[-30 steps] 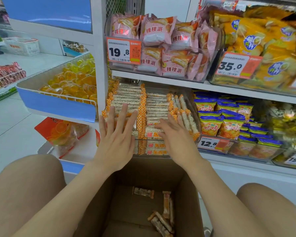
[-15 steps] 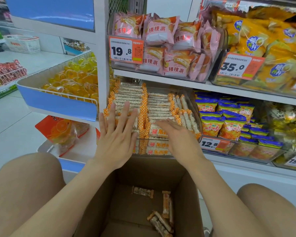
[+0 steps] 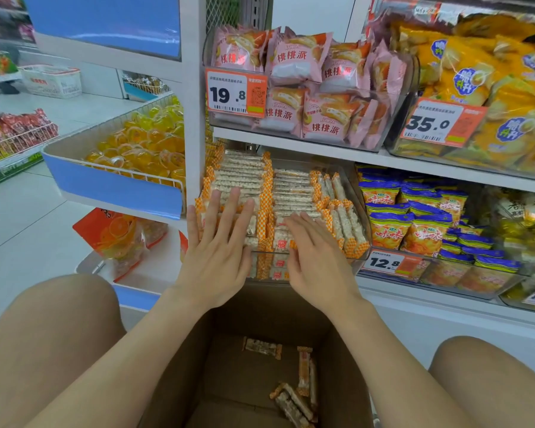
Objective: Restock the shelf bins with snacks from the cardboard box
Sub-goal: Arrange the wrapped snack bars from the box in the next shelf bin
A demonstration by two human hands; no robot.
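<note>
A clear plastic shelf bin (image 3: 357, 193) on the lower shelf is packed with rows of white snack bars (image 3: 294, 193) that have orange checkered ends. My left hand (image 3: 218, 242) lies flat with straight spread fingers on the left stack of bars. My right hand (image 3: 314, 257) rests palm down with straight fingers on the bars at the bin's front middle. Below my arms stands the open cardboard box (image 3: 343, 375), with several loose snack bars (image 3: 303, 372) on its bottom.
The shelf above holds a bin of pink pastry packs (image 3: 306, 84) and one of yellow bags (image 3: 488, 97). Blue-and-orange snack bags (image 3: 420, 220) fill the bin to the right. A wire basket of yellow jelly cups (image 3: 142, 140) juts out at left. My knees flank the box.
Both hands have stayed on the bars in the bin. The right hand has slid a little back toward the bin's front edge.
</note>
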